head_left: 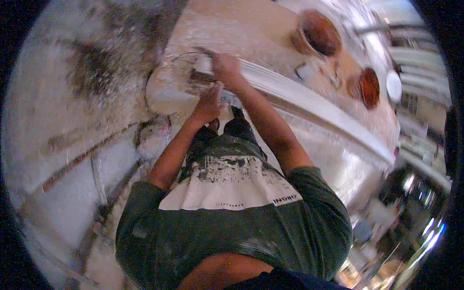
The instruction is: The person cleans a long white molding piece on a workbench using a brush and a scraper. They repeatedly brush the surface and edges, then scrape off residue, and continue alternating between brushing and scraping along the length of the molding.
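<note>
Moulding (309,99) end under right hand (226,67), fingers curled over it; left hand (209,104) fingers pressed together beside.

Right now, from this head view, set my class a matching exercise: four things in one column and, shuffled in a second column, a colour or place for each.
Column one:
1. long moulding strip
2. round bowl
3. T-shirt
4. right hand

Column two:
a. dark green with a pale print
b. white, running diagonally
c. reddish-brown, at the upper right of the view
d. at the strip's left end

Pairs: 1-b, 2-c, 3-a, 4-d
</note>
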`<move>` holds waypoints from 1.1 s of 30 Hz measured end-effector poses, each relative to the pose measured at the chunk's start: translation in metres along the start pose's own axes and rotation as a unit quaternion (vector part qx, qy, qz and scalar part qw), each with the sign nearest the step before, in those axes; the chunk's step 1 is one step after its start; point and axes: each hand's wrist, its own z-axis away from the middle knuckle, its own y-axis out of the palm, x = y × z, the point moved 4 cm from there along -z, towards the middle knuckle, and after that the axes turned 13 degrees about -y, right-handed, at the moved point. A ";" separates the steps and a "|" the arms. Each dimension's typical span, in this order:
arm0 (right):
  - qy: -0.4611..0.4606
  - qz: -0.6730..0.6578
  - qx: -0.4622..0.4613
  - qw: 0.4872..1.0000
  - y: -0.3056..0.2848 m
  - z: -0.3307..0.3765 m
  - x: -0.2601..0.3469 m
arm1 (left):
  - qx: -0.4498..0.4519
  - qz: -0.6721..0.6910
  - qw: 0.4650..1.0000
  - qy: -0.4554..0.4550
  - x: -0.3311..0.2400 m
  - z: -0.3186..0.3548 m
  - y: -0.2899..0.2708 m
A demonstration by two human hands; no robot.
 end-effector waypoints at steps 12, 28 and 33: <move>0.306 0.089 0.087 0.944 -0.038 0.187 -0.160 | -0.071 -0.180 0.981 0.013 -0.038 -0.022 -0.016; 0.013 -0.024 -0.043 0.999 0.007 -0.026 -0.003 | -0.075 -0.161 0.984 -0.001 0.015 -0.028 -0.011; 0.180 0.008 -0.012 0.984 -0.044 0.108 -0.072 | -0.075 -0.238 0.968 -0.014 -0.013 -0.026 -0.019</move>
